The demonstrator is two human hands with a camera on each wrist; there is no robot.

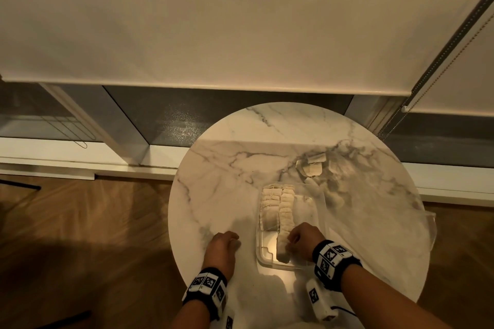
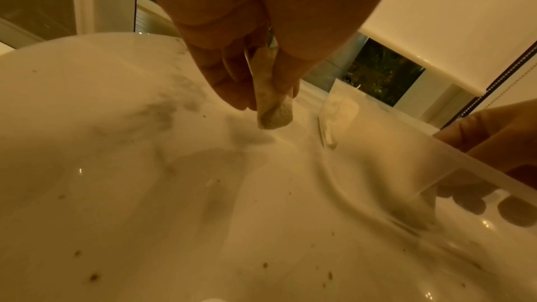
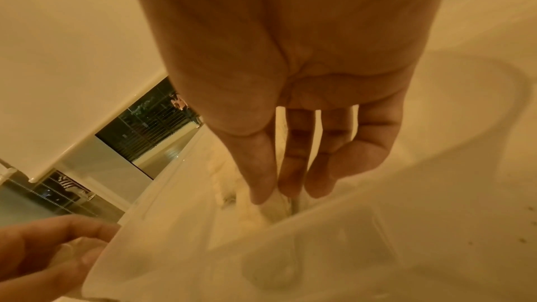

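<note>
at the table's [image 1: 213, 168] 8 o'clock my left hand [image 1: 223, 246] pinches a light, tearable tea bag [image 2: 271, 109] by its top; whether my right hand [image 1: 303, 238] grips the row [image 1: 285, 211], i cannot tell.

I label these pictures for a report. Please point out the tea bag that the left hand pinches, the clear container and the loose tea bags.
pinched tea bag [image 2: 271, 109], left wrist view, its lower end.
clear container [image 1: 307, 211], head view, bare floor.
loose tea bags [image 1: 312, 169], head view, middle bag.
</note>
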